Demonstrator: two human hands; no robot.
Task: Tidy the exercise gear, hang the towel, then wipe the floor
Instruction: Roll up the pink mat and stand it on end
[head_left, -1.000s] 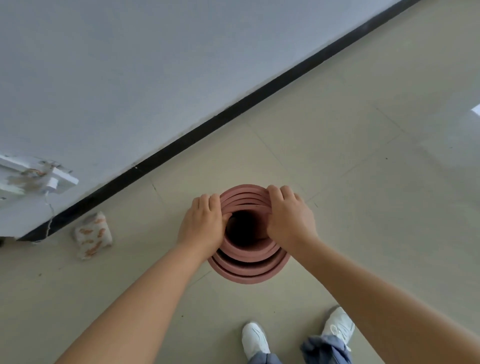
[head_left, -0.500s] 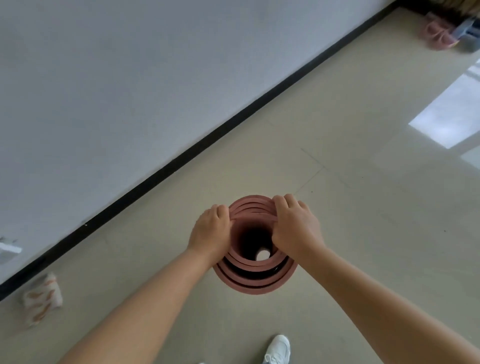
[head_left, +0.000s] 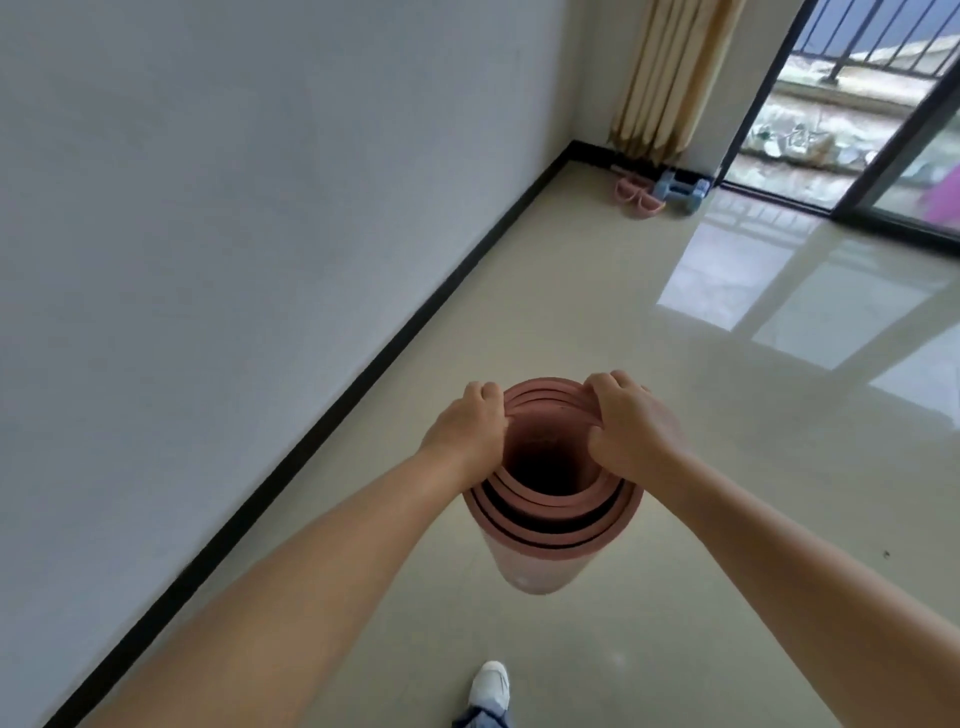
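The view has swung up and along the wall — the far corner of the room now fills the upper right of the frame, with a yellow curtain (head_left: 670, 78), a glass door (head_left: 852, 119), pink slippers (head_left: 638, 195) and blue dumbbells (head_left: 681, 191) on the floor there. The patterned cloth once at lower left is gone from sight. The rolled mat (head_left: 553, 512) sits higher and larger in frame — its pale outer side shows below the rim. Only one white shoe (head_left: 489, 685) shows, bottom centre.

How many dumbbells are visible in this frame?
2: pale blue dumbbells lying side by side on the floor in the far corner, beside the pink slippers below the beige curtain. Others could be hidden.
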